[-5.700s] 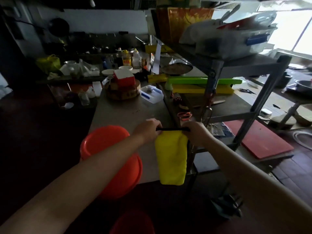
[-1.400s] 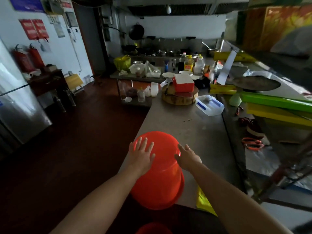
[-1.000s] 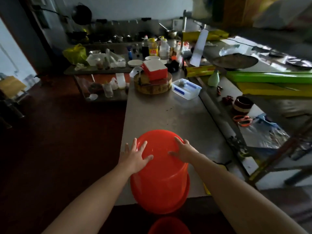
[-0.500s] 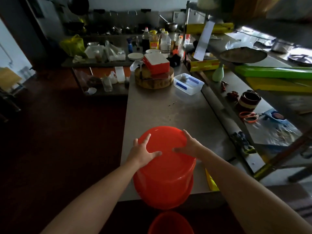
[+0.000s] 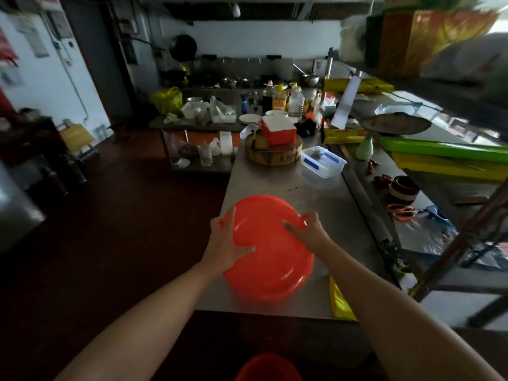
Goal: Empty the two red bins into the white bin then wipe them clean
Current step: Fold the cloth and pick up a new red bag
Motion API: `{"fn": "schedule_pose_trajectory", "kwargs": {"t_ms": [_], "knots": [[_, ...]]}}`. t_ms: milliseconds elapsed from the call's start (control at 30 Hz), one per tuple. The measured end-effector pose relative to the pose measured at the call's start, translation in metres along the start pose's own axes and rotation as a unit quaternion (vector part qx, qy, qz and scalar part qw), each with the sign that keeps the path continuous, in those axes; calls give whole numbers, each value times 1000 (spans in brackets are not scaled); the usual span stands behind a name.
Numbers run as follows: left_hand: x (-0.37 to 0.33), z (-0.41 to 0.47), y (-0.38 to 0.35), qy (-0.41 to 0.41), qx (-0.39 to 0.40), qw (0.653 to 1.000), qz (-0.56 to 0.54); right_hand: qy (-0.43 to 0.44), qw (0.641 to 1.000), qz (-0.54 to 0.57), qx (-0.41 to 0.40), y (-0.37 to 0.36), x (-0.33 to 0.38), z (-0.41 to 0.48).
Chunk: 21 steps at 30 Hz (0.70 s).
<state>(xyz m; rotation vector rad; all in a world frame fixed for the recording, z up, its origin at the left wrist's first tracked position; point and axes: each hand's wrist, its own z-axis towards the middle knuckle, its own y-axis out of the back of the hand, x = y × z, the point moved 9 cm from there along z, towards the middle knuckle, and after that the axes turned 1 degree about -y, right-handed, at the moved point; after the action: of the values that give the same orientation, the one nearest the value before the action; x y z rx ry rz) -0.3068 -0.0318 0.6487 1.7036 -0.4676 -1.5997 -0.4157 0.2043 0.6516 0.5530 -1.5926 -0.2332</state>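
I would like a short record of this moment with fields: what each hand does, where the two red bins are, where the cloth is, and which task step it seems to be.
left hand: pressed on the left side of the red bin on the counter, fingers spread
right hand: grips the bin's right side
red bin on the counter: upside down, tilted, near the front edge of the steel counter
second red bin: low at the bottom of the view, only partly seen
yellow cloth: on the counter's front edge, right of the bin, in neither hand
white bin: not in view
step: probably handling the bin around wiping
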Motion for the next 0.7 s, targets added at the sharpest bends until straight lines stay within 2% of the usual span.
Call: {"fn": "schedule_pose_trajectory", "kwargs": {"t_ms": [100,233,300,400,433,567,700], "knots": [[15,-39,-18,11,-56,998,29,-45,998,2,35,-24,-32,-28],[26,-59,-18,33,-116,992,-34,-51,993,-68,87,-41,-38,-41],[24,-55,-17,31,-123,992,12,-48,989,-106,96,-44,-33,-42],[38,-49,-22,139,-90,986,-29,-72,982,-136,111,-50,-34,-45],[35,-47,-25,131,-78,987,-46,-80,981,-135,116,-52,-37,-47],[7,-38,-37,-9,-1,993,-116,-71,986,-110,103,-49,-43,-53],[25,-35,-56,35,63,992,-103,-84,977,-143,133,-60,-49,-52]]}}
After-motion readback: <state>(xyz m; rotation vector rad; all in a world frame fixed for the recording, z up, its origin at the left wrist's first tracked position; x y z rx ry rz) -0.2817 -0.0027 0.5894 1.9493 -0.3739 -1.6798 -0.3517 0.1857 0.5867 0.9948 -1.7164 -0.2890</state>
